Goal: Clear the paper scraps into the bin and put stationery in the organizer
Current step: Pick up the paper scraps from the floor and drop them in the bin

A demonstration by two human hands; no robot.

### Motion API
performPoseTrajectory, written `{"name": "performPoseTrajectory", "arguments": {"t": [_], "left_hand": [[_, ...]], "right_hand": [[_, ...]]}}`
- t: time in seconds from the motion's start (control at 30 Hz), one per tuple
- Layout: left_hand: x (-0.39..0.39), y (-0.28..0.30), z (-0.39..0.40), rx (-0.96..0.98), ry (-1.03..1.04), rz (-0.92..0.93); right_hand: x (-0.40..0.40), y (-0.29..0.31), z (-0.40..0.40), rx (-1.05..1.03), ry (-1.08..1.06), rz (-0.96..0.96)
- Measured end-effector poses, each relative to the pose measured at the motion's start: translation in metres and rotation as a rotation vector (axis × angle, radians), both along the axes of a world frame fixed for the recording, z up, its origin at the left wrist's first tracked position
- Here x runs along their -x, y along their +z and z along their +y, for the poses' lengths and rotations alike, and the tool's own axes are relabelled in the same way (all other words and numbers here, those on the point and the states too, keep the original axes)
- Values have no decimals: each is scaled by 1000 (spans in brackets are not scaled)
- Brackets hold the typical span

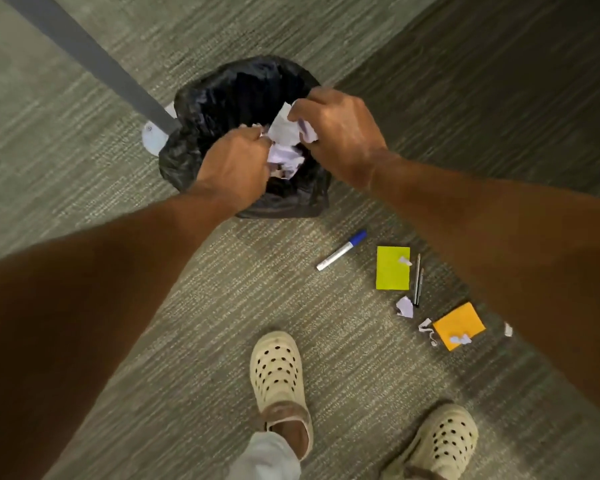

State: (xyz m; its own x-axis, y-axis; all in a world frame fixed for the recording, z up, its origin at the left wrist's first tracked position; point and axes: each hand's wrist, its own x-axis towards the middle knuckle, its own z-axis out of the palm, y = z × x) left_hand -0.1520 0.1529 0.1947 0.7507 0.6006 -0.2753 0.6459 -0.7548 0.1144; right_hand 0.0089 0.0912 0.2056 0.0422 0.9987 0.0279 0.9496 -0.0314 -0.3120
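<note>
Head view: left hand [234, 161] and right hand [340, 133] both pinch crumpled paper scraps [286, 140] above one black-lined bin [222, 98]. Below the right hand on the carpet: one blue-capped marker [342, 250], two sticky pads, yellow [392, 270] and orange [459, 325], two pens [418, 280], about five loose scraps [405, 306]. No readable writing.

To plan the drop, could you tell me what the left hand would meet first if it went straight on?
Likely the crumpled paper at its fingertips, held over the bin; depth is unclear.
</note>
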Motion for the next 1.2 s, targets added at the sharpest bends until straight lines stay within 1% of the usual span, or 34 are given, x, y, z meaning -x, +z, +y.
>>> {"name": "performPoseTrajectory", "arguments": {"t": [0.2, 0.37, 0.47, 0.63, 0.7, 0.8, 0.93, 1.0, 1.2], "left_hand": [[23, -15, 4, -91, 99, 103], [27, -18, 3, -112, 83, 151], [25, -15, 1, -121, 77, 177], [14, -8, -17, -134, 49, 167], [7, -3, -34, -127, 58, 136], [-5, 1, -66, -93, 55, 92], [-19, -4, -123, -51, -46, 56], [-28, -13, -154, -10, -102, 60], [-52, -55, -236, 95, -222, 134]], "right_hand": [[31, -22, 8, 79, 90, -17], [38, -38, 9, 221, 137, -23], [38, -43, 7, 310, 170, -77], [18, -33, -15, 254, 107, -48], [3, -28, -38, 238, 53, -32], [-25, -26, -87, 291, -16, -47], [-61, -37, -170, 388, -146, -6], [-74, -45, -213, 451, -207, 28], [-99, -74, -327, 602, -357, 50]]}}
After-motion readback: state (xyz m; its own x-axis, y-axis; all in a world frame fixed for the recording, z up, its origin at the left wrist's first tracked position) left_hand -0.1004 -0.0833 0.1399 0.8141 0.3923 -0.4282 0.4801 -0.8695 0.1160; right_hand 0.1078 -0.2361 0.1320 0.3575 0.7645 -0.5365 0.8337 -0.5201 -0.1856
